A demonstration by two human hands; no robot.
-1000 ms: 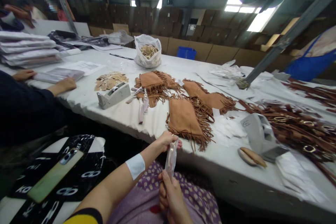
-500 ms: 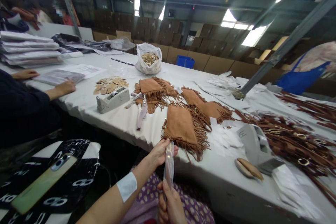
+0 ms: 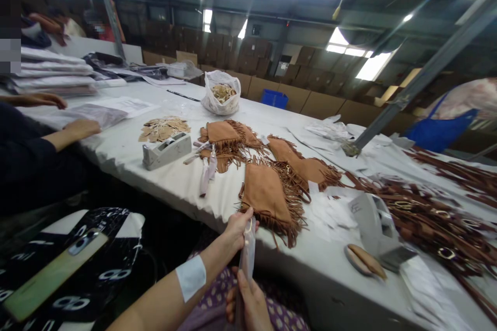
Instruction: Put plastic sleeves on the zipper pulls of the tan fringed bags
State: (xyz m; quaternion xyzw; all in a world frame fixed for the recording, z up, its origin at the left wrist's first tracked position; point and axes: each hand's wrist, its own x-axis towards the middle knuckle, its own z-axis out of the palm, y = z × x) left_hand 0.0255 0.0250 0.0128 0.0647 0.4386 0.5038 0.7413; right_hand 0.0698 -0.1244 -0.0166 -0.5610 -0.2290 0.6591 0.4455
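A narrow strap in pale translucent wrapping (image 3: 247,256), with a gold metal ring at its upper end, slants upright over my lap. My left hand (image 3: 237,228) is closed round the upper end, its forearm bearing a white patch. Lower down, my right hand (image 3: 251,297) grips the same strap between thumb and curled fingers. Just beyond my left fingertips, at the table edge, lies a tan fringed bag (image 3: 266,191). More fringed bags (image 3: 305,163) lie behind it, and another stack of bags (image 3: 223,134) is farther left, with wrapped strap ends hanging off it.
A grey tape dispenser (image 3: 166,151) and a pile of tan pieces (image 3: 165,128) are left. On the right sit another dispenser (image 3: 375,222), a tan oval object (image 3: 365,261) and brown straps (image 3: 430,217). A co-worker's hands (image 3: 79,129) are at far left; a phone (image 3: 56,274) lies below.
The camera view has tilted slightly. My hands keep hold of the wrapped strap, which has turned a little more edge-on. The co-worker's hands have shifted left over the plastic packet.
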